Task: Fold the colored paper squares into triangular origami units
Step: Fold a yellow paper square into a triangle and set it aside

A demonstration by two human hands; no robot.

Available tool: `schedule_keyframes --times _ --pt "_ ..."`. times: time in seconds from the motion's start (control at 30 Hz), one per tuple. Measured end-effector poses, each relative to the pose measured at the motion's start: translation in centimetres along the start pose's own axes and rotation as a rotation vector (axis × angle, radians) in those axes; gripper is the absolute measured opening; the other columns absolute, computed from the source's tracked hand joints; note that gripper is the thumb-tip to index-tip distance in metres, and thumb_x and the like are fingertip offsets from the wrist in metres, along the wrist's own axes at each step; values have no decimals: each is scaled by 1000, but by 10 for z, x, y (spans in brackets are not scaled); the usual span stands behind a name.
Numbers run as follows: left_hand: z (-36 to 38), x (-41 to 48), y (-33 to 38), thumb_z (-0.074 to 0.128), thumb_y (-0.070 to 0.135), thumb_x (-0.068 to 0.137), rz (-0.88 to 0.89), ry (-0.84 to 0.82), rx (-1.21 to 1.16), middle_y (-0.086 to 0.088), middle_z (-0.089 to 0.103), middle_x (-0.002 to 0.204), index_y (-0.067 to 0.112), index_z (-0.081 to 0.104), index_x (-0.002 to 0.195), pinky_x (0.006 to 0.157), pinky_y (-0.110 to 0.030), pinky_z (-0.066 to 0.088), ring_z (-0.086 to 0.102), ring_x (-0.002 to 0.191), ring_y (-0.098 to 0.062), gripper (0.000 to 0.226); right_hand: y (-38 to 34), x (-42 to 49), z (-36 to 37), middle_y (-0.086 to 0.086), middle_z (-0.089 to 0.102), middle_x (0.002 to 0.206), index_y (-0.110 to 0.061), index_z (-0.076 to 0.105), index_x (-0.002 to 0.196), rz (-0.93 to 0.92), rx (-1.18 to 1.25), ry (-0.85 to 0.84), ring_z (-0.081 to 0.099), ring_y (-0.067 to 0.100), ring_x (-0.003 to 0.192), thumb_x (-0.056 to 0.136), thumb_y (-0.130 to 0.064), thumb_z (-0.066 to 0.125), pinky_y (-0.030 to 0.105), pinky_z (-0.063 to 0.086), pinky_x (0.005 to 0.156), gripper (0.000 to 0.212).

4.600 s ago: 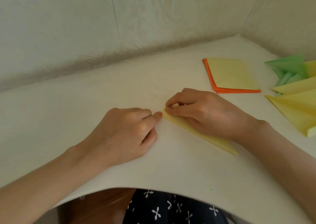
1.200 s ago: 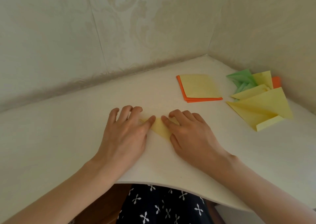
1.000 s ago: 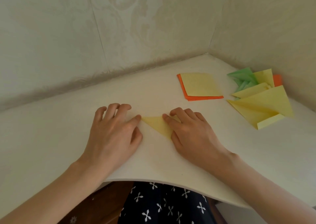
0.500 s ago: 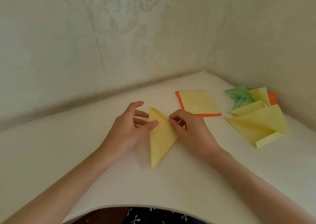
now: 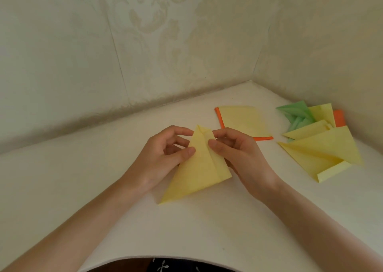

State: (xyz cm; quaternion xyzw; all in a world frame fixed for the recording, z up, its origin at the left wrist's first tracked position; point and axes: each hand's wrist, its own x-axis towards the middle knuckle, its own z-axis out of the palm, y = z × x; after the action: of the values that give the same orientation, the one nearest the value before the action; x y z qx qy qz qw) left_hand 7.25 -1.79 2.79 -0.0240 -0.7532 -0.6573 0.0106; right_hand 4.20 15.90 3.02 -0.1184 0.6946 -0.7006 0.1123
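The yellow paper triangle (image 5: 199, 168) is looking matt and creased. Under it, the white tabletop (image 5: 62, 168) is showing smooth and matt.

Yellow folded paper (image 5: 199, 168); yellow-on-orange squares (image 5: 242, 120); green units (image 5: 296, 114); white table (image 5: 186, 230); cream damask wallpaper (image 5: 155, 33).

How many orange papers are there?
2. One orange sheet peeks out from under the flat yellow square; another orange piece sticks out behind the folded pile at the far right. More may be hidden underneath.
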Motion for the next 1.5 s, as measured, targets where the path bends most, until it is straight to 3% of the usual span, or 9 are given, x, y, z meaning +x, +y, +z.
schedule_keyframes --times 0.07,0.27,0.57,0.67,0.8,0.9,1.07,1.27,1.5 --pt "4 -1 -2 68 28 86 56 64 125 11 67 89 28 64 99 68 -17 47 61 74 -2 14 0 -2 -1 13 68 84 -7 64 99 -16 -24 -13 62 17 74 91 -8 58 30 49 69 11" --pt "19 -15 1 58 79 53 56 1 412 29 52 112 53 40 107 83 -23 48 52 101 8 63 -1 -6 6 13 71 89 -8 67 98 -117 -126 -30 66 27 82 91 -8 58 40 52 76 11" --pt "21 -15 5 55 74 60 -9 -110 359 23 45 117 55 34 107 93 -28 45 48 108 7 55 -5 -9 6 5 68 71 -8 69 90 -111 -56 -120 60 7 65 90 -7 57 17 45 60 12" --pt "23 -13 6 60 69 56 -49 -172 274 19 54 112 42 40 114 87 -28 48 55 102 3 67 -7 -7 3 -1 68 71 -5 70 88 -60 -1 -121 59 7 63 89 -9 59 17 45 57 12" --pt "15 -6 18 65 41 74 -138 -138 79 7 60 90 27 53 102 69 -16 46 59 76 3 33 -10 -3 -4 5 72 82 -6 72 90 -28 -26 -77 65 14 72 89 -11 60 22 50 64 13" --pt "15 1 30 47 62 76 -137 -52 102 9 57 86 23 53 99 58 -8 39 54 64 10 46 -11 -3 -6 7 74 86 -9 74 90 -34 -91 -105 68 17 77 88 -12 62 26 53 71 12" --pt "28 9 29 53 48 89 -171 -22 86 15 59 85 27 43 124 70 -19 37 53 87 4 42 -10 -5 0 6 74 86 -8 74 91 -40 -95 -103 68 14 81 86 -10 64 22 52 76 12" --pt "32 8 28 52 35 93 -164 -70 -57 9 64 96 31 47 123 93 -30 43 56 105 -13 30 -14 -4 -8 15 72 95 -1 71 96 67 104 -189 68 24 88 80 -15 64 25 53 75 22" --pt "14 7 23 61 9 77 -170 -210 -332 -2 59 89 26 59 114 66 -22 50 62 80 -13 41 -22 -5 -16 9 72 89 -10 72 92 165 130 -311 67 18 79 77 -9 66 23 54 68 17"
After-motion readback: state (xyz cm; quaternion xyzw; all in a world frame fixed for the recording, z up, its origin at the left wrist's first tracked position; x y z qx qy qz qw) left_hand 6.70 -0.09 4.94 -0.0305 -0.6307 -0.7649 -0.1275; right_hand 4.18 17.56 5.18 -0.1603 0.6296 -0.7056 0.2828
